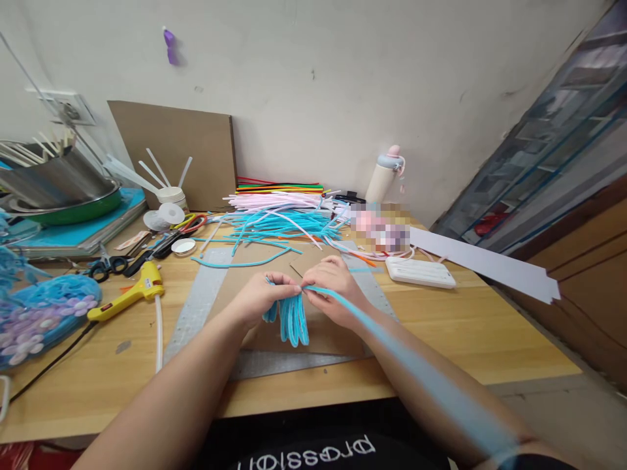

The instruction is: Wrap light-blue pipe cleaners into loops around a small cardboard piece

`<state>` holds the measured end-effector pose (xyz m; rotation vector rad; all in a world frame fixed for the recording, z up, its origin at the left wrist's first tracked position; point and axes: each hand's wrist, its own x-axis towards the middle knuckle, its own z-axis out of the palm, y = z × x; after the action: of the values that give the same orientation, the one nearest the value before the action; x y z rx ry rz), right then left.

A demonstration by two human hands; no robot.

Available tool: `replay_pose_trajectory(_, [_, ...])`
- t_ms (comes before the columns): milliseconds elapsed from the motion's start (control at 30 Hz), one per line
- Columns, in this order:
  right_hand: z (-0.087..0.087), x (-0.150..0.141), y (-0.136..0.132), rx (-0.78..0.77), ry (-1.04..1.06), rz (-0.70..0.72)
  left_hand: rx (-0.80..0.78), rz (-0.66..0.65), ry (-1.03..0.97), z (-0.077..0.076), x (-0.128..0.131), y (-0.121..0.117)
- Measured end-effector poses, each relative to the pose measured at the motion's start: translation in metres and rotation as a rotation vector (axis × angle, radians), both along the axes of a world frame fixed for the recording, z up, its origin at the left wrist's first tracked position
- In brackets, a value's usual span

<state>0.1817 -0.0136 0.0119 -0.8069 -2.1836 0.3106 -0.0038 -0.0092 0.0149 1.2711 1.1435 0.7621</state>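
My left hand (264,297) and my right hand (333,290) meet over a sheet of brown cardboard (323,336) near the table's front edge. Both are closed in a pinch on a bundle of looped blue pipe cleaners (292,318), which hangs down between them. From my right hand's fingers one long blue pipe cleaner (416,372) runs back along my right forearm toward the camera. A single loose blue pipe cleaner (245,262) lies on the table beyond my hands.
A heap of blue, pink and white pipe cleaners (279,219) lies at the back, with a bottle (385,176) beside it. Left: yellow glue gun (130,294), scissors (108,266), tape roll (164,217), metal pot (59,183), blue flower piece (34,320). Right: white case (420,272).
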Motion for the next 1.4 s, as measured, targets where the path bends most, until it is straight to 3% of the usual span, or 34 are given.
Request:
replay_pose_trajectory(100, [0.002, 0.004, 0.0, 0.171, -0.064, 0.033, -0.017, -0.052, -0.017, -0.002, -0.001, 0.001])
replay_pose_trajectory(200, [0.004, 0.005, 0.0, 0.219, -0.068, 0.013, 0.013, -0.028, -0.031, -0.002, -0.002, 0.001])
replay_pose_trajectory(333, [0.005, 0.001, -0.002, 0.183, 0.123, -0.233, 0.205, 0.17, -0.058, 0.004, -0.001, -0.001])
replay_pose_trajectory(433, [0.005, -0.003, -0.007, 0.0, 0.235, -0.296, 0.427, 0.345, 0.011, 0.009, 0.0, -0.007])
replay_pose_trajectory(533, [0.007, -0.008, -0.017, -0.124, 0.031, -0.083, 0.714, 0.456, 0.162, 0.011, 0.001, -0.015])
replay_pose_trajectory(600, [0.009, -0.012, -0.026, -0.066, -0.065, 0.145, 0.876, 0.512, 0.254, 0.011, 0.001, -0.019])
replay_pose_trajectory(667, [0.011, -0.015, -0.036, 0.059, 0.009, 0.263, 0.995, 0.524, 0.336, 0.009, 0.002, -0.021])
replay_pose_trajectory(700, [0.011, -0.016, -0.039, 0.127, 0.081, 0.228, 1.041, 0.509, 0.372, 0.009, 0.002, -0.022])
replay_pose_trajectory(800, [0.011, -0.019, -0.039, 0.233, 0.236, -0.114, 1.153, 0.439, 0.447, 0.006, 0.006, -0.022])
replay_pose_trajectory(867, [0.009, -0.02, -0.033, 0.162, 0.256, -0.28, 1.205, 0.399, 0.477, 0.005, 0.008, -0.021])
replay_pose_trajectory(933, [0.008, -0.019, -0.026, 0.017, 0.272, -0.317, 1.232, 0.356, 0.508, 0.005, 0.01, -0.021])
replay_pose_trajectory(1200, [0.013, -0.012, -0.014, -0.719, 0.491, -0.13, 1.275, 0.196, 0.595, 0.004, 0.01, -0.019])
replay_pose_trajectory(1267, [0.011, -0.012, -0.011, -0.813, 0.523, -0.098, 1.244, 0.164, 0.602, 0.004, 0.01, -0.018])
replay_pose_trajectory(1400, [0.006, -0.012, -0.007, -0.849, 0.573, -0.148, 1.156, 0.17, 0.575, 0.003, 0.01, -0.015])
